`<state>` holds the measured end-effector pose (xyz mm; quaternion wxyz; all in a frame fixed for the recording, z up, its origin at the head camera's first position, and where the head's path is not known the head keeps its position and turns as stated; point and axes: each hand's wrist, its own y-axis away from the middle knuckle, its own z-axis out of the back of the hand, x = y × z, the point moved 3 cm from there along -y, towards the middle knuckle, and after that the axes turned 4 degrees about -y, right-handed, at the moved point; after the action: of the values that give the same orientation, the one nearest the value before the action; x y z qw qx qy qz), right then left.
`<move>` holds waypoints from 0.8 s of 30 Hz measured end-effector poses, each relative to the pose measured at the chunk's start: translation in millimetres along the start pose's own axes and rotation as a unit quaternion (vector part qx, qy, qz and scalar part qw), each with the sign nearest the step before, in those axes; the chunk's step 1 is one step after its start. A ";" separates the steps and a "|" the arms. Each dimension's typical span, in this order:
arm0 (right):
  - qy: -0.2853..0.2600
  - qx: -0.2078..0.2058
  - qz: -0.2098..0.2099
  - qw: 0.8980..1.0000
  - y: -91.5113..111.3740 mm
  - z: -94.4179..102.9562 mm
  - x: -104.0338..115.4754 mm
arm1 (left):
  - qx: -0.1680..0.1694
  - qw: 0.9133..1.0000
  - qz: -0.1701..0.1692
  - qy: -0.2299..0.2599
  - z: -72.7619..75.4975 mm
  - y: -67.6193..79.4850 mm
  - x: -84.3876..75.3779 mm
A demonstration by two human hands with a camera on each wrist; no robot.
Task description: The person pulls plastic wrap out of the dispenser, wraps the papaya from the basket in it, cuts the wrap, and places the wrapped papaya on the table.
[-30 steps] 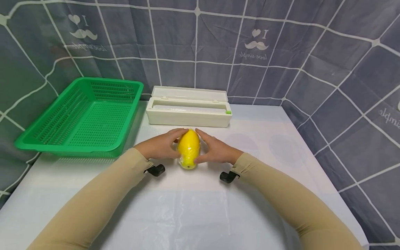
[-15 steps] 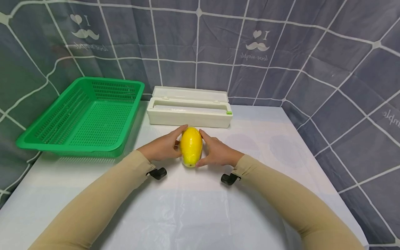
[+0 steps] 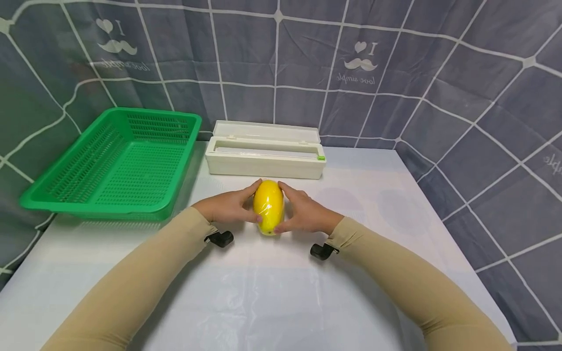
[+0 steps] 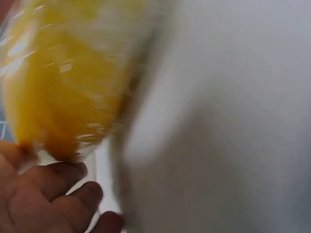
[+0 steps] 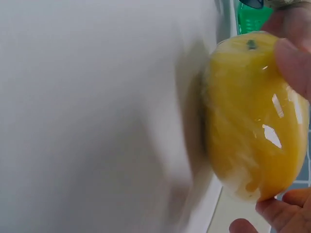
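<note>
Between both hands is a yellow oval fruit (image 3: 269,207), wrapped in clear cling film and lying lengthwise just over the white table. The left hand (image 3: 226,205) grips its left side, thumb on the near part and fingertips at the far end. On the other side the right hand (image 3: 306,212) holds it, its thumb at the near end and its index finger near the far end. Film creases show on the fruit (image 4: 68,73) in the left wrist view. A small dark stem mark is on one end of the fruit (image 5: 255,116) in the right wrist view.
Behind the hands stands a white cling film box (image 3: 265,168), lid raised and a roll inside. A green plastic basket (image 3: 118,212) sits at the left. Grey checked curtain (image 3: 303,58) hangs along the back and right of the table (image 3: 281,297).
The fruit has turned between the hands, bringing a smoother, shinier side up. The left thumb, tucked low half a second ago, now lies on the fruit's near left side.
</note>
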<state>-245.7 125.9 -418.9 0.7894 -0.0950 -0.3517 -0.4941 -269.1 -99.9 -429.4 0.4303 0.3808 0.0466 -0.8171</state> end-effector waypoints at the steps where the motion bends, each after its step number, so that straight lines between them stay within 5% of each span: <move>1: -0.003 0.003 -0.004 1.000 -1.0 -0.2 -1.1 | -0.003 1.000 -0.001 -0.002 0.2 0.1 0.9; 9: -0.031 0.038 0.013 0.999 -9.6 -8.9 -10.5 | -0.025 0.999 -0.022 0.015 -1.0 0.1 4.4; 24: 0.002 0.003 0.014 1.000 -1.4 -1.4 -5.1 | -0.017 0.999 -0.026 0.028 -4.7 -9.2 7.5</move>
<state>-247.6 128.1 -423.5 0.7972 -0.0961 -0.3503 -0.4822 -275.8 -97.3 -440.1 0.4139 0.3945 0.0826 -0.8162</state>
